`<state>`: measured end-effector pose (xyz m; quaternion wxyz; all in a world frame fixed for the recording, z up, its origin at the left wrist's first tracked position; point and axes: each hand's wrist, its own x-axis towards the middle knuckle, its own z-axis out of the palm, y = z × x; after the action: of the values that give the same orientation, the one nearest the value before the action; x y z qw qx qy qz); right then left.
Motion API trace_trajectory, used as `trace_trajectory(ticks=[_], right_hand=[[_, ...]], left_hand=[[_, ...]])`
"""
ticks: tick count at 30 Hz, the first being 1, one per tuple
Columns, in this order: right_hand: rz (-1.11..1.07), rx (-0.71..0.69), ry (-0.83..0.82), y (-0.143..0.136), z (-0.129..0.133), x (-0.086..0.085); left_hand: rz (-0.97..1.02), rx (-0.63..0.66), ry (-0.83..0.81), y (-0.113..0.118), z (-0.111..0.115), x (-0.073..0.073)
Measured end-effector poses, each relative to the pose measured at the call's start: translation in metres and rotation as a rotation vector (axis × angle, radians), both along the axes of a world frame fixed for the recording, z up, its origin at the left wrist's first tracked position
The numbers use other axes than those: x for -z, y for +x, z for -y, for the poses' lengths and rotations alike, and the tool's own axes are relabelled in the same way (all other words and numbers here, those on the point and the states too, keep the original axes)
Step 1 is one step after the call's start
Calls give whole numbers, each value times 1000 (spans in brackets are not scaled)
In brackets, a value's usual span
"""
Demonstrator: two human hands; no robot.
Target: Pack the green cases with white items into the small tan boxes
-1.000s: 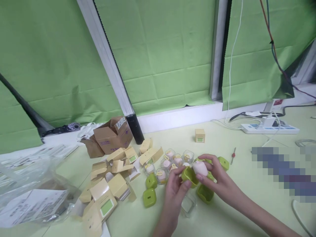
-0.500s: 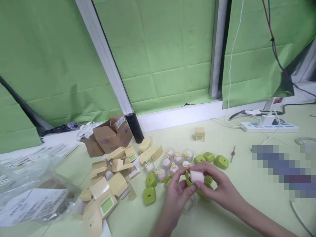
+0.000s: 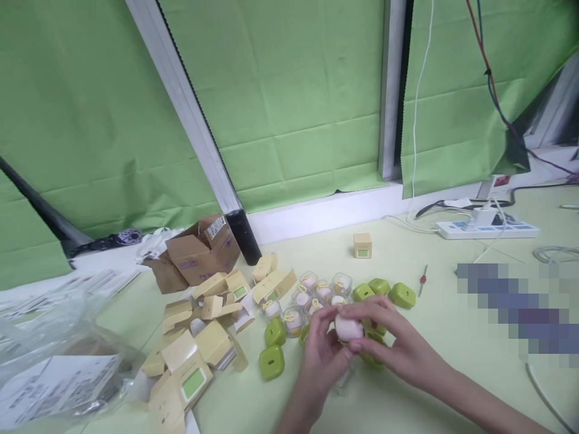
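Observation:
Between my two hands, above the tabletop, is a pale pinkish-white rounded block [image 3: 348, 328]. My left hand [image 3: 323, 355] has its fingers curled against the block's left side. From the right, my right hand [image 3: 391, 328] pinches it with thumb and fingers. What lies behind the block, inside the left palm, is hidden. Just beyond the hands are several clear rounded cases [image 3: 294, 321] with pale contents and yellow loops. Glossy green rounded covers [image 3: 272, 362] lie to the left, and more green covers [image 3: 402, 295] sit behind and partly under my right hand.
Opened cream cartons [image 3: 215, 343] are heaped at the left, before a brown cardboard box [image 3: 199, 256] and a black cylinder [image 3: 244, 237]. A small closed carton [image 3: 362, 246] stands farther back. At right are a red-handled thin tool [image 3: 423, 280] and a power strip [image 3: 511, 230].
The pale block has turned and shifted slightly left between my hands. The green shell seen beside it in my left hand is now mostly out of sight. The view has shifted slightly.

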<state>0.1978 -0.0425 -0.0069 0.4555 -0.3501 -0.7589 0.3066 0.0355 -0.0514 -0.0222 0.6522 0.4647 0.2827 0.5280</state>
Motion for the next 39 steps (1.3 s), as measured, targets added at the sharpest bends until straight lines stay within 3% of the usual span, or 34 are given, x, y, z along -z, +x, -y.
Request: trace_trajectory(ticks=[4, 10, 15, 24, 39], right_hand=[[7, -69, 2, -3, 3, 5], [51, -107, 10, -4, 6, -5], [93, -226, 9, 5, 1, -13], [226, -264, 110, 11, -2, -5], [48, -247, 232, 2, 1, 0]], left_hand=[[5, 23, 140, 1, 3, 5], [-478, -171, 362, -3, 9, 6], [-605, -161, 454, -10, 13, 5], [-617, 12, 454, -14, 17, 1], [-510, -40, 483, -15, 15, 1]])
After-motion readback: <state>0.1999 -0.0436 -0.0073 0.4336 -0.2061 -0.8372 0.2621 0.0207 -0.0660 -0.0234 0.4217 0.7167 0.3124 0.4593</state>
